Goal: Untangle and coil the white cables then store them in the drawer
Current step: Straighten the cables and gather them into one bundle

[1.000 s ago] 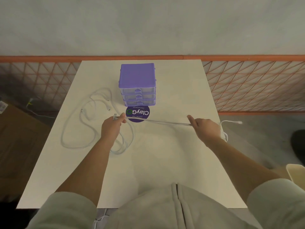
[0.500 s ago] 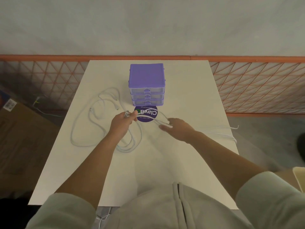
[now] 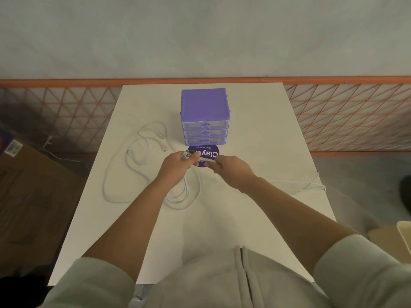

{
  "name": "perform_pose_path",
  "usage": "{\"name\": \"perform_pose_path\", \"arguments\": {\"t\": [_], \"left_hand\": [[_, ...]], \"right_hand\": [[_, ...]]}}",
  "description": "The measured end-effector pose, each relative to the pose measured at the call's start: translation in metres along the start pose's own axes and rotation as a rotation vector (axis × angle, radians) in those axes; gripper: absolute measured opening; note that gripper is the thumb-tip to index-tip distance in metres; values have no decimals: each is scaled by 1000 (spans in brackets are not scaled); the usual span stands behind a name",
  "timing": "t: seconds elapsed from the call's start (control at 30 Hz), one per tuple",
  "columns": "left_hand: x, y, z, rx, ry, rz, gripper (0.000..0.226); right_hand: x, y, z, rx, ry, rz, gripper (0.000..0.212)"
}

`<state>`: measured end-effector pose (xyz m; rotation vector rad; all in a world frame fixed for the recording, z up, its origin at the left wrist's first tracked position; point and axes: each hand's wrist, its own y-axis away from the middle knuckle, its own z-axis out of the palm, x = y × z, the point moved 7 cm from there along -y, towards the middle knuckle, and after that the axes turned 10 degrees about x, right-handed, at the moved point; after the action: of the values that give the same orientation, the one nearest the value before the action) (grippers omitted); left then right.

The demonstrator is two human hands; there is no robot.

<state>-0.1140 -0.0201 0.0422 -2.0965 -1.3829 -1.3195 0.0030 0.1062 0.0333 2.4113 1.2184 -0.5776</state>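
Since a second ago, the right hand [image 3: 231, 168] has swung in from the table's right edge to meet the left hand [image 3: 178, 165], folding the white cable [image 3: 184, 196] it had stretched taut. Coiling looks underway: left fingers pinch the plug end and gathered loops, right fingers pinch the next length. Next, add that loop. Forearms converge before the closed purple drawer unit [image 3: 205, 117]; more tangled cable [image 3: 133, 152] lies left.

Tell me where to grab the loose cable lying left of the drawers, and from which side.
Take the loose cable at a plug end near the drawers, coming from above. The ends lie free on the table, clear of the crossing loops, so pulling there should tangle least. Both hands are busy now.
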Motion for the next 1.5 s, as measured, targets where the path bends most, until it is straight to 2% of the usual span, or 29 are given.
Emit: {"name": "perform_pose_path", "arguments": {"t": [0.1, 0.17, 0.33, 0.43, 0.5, 0.67, 0.83, 1.03, 1.2, 1.27, 1.4, 1.5], "left_hand": [[-8, -1, -5, 1, 82, -67, 36], [-13, -1, -2, -23, 80, -82, 37], [-11, 2, 8, -77, 105, -80, 36], [-20, -1, -2, -34, 153, -119, 35], [-34, -6, -17, 43, 355, -207, 38], [-78, -12, -59, 259, 1158, -477, 46], [-104, -9, -83, 425, 1551, -549, 55], [-114, -16, -100, 476, 1743, -603, 63], [-120, -15, -112, 580, 1722, -649, 66], [-121, -14, -114, 606, 1663, -642, 62], [-118, -18, -110, 574, 1719, -573, 46], [-116, -23, -107, 549, 1792, -552, 41]], "right_hand": [[18, 11, -15, 86, 87, 101, 61], [26, 16, -24, 123, 172, 129, 67], [39, 15, -35, 202, 261, 184, 69], [46, 12, -45, 269, 223, 209, 66], [59, 11, -56, 322, 202, 257, 66], [108, 24, -73, 326, 242, 378, 68], [132, 35, -59, 172, 373, 400, 66], [133, 40, -46, 91, 438, 308, 61], [130, 39, -41, 139, 463, 149, 65], [134, 40, -35, 127, 522, 117, 62], [140, 34, -6, -44, 492, 167, 51], [107, 23, 15, -21, 388, 64, 43]]}}
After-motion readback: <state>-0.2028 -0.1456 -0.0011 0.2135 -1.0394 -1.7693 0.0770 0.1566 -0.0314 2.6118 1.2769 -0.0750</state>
